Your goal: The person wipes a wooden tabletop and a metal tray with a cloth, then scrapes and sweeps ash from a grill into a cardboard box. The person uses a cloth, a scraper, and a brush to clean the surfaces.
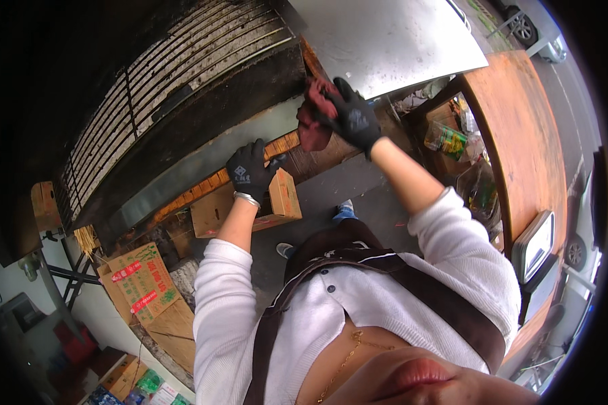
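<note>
My right hand (353, 117), in a black work glove, holds a crumpled dark red cloth (314, 126) at the right end of the grill's wooden front edge (202, 188). Part of the cloth hangs down over that edge. My left hand (251, 169), also in a black glove, rests on the same wooden edge with the thumb apart from the fingers and nothing visible in its grasp. Just below it sits an open cardboard box (283, 195). Behind the wood runs a grey metal strip (233, 139), and beyond that lies the sooty grill rack (182, 66).
A shiny metal sheet (395, 40) reaches out at the upper right. The wooden counter (522, 131) curves down the right side, bearing a framed tablet-like object (534, 245). Beneath it are plastic bottles (446, 140). A flattened printed carton (144, 283) lies at lower left.
</note>
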`<control>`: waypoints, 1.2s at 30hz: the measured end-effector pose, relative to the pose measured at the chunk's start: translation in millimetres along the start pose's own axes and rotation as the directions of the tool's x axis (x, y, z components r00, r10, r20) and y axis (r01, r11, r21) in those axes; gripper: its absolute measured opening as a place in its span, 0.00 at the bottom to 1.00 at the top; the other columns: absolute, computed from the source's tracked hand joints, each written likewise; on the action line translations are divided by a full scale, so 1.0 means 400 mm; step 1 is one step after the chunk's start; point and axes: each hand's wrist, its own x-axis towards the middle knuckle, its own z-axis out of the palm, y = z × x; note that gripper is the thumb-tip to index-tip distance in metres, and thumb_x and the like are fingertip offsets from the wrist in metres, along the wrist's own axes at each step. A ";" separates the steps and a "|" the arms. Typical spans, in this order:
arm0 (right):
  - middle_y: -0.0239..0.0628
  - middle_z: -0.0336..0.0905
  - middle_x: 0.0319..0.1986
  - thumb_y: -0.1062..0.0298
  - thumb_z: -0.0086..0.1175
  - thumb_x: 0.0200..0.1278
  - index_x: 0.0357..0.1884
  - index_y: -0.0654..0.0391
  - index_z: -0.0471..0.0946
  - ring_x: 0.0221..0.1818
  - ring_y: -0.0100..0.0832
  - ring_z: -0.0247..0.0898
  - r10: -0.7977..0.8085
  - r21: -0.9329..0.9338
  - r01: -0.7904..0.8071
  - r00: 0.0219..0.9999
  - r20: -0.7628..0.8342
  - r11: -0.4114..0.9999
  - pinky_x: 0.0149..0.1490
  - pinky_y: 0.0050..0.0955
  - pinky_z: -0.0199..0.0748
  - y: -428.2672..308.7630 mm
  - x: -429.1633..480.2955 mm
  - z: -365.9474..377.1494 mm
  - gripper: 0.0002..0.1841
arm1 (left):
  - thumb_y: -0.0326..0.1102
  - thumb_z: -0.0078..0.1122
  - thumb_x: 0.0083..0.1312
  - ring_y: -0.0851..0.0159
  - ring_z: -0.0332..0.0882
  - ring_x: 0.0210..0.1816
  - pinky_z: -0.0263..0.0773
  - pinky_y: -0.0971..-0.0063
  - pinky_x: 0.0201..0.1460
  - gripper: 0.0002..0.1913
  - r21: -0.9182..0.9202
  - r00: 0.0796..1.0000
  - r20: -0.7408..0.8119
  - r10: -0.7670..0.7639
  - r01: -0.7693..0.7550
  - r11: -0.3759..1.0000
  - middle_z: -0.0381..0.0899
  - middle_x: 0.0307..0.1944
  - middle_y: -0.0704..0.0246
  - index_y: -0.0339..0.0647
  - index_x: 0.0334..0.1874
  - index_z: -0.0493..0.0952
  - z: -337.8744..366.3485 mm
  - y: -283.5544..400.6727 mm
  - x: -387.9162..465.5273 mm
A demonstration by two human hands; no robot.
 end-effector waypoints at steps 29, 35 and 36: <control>0.68 0.73 0.48 0.49 0.57 0.62 0.65 0.53 0.64 0.56 0.64 0.69 0.121 0.369 -0.103 0.992 -0.026 0.924 0.60 0.52 0.69 0.074 0.315 0.048 0.33 | 0.64 0.62 0.57 0.46 0.79 0.42 0.73 0.54 0.46 0.36 0.032 0.992 0.089 -0.085 0.083 0.996 0.81 0.41 0.51 0.31 0.49 0.79 -0.003 0.017 -0.009; 0.64 0.66 0.56 0.54 0.54 0.63 0.66 0.44 0.62 0.57 0.66 0.67 0.234 0.514 -0.123 0.959 -0.157 0.849 0.60 0.52 0.69 0.067 0.530 0.107 0.29 | 0.64 0.64 0.55 0.47 0.80 0.41 0.73 0.55 0.45 0.36 0.026 0.995 0.047 -0.085 0.084 0.996 0.81 0.40 0.52 0.32 0.48 0.79 -0.009 0.020 0.007; 0.63 0.66 0.56 0.54 0.54 0.63 0.66 0.42 0.62 0.57 0.66 0.67 0.230 0.514 -0.115 0.959 -0.165 0.850 0.60 0.52 0.70 0.077 0.607 0.111 0.29 | 0.64 0.64 0.55 0.48 0.80 0.41 0.73 0.55 0.44 0.36 0.017 0.998 0.011 -0.066 0.065 0.998 0.81 0.40 0.52 0.32 0.47 0.79 -0.007 0.021 0.012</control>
